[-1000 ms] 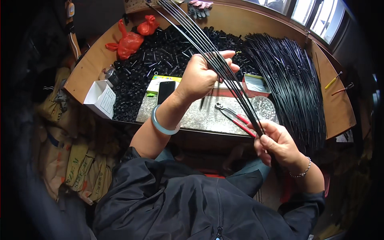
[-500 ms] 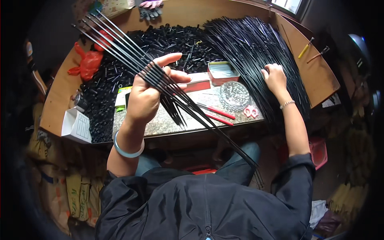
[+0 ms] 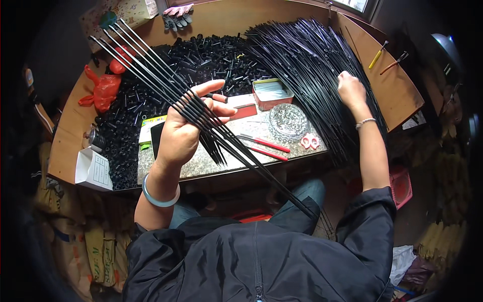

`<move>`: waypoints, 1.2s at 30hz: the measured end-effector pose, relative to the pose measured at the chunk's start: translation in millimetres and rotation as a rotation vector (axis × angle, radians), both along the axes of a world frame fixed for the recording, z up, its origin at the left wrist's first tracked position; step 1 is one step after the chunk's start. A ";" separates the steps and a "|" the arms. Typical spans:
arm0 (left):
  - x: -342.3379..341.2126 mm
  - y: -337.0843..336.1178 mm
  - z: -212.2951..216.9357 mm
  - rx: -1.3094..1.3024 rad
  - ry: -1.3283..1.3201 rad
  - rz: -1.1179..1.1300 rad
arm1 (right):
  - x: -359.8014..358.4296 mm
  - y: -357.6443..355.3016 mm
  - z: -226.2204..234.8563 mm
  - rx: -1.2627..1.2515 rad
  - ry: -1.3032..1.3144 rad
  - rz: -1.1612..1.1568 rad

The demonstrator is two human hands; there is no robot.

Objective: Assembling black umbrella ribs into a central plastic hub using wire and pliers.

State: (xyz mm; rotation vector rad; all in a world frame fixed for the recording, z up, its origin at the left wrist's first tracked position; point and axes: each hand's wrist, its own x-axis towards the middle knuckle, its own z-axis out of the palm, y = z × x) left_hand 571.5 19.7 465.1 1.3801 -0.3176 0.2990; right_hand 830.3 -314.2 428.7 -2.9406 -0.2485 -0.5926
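LH (image 3: pixel 180 137) ctr-left, fingers wrapped round black rods (image 3: pixel 203 119), fanning upper left to lower ctr | RH (image 3: pixel 351 90) upper right at rod pile (image 3: pixel 307 70), grip can't tell | red-handled pliers (image 3: pixel 273 145) mid-frame

We count one left hand (image 3: pixel 183 128) and one right hand (image 3: pixel 352 90), one bangle (image 3: pixel 157 202) and one bracelet (image 3: pixel 365 121), two red bags (image 3: pixel 106 91), one white box (image 3: pixel 94 169), one tin (image 3: pixel 272 95), one glass dish (image 3: pixel 288 121), one pair of red-handled pliers (image 3: pixel 274 144), one yellow-handled tool (image 3: pixel 376 57). We see one held bundle (image 3: pixel 241 148) and one pile of black rods (image 3: pixel 312 75), too many to number.
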 end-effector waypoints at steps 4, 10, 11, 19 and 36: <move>8.4 -5.1 3.0 -0.027 0.014 -0.030 | -22.9 -7.0 36.6 0.192 -0.108 0.148; 30.9 -20.9 6.8 -0.084 0.060 0.071 | -128.6 58.6 60.9 0.660 0.063 0.578; 39.0 -20.9 1.6 -0.111 0.014 0.054 | -153.0 68.3 63.2 0.645 0.077 0.614; 25.3 -17.1 -3.7 -0.110 -0.117 -0.241 | -220.3 77.8 45.7 0.773 0.663 0.894; 69.4 44.0 -115.9 1.020 -0.475 0.353 | -280.8 74.1 -27.9 0.907 0.720 0.946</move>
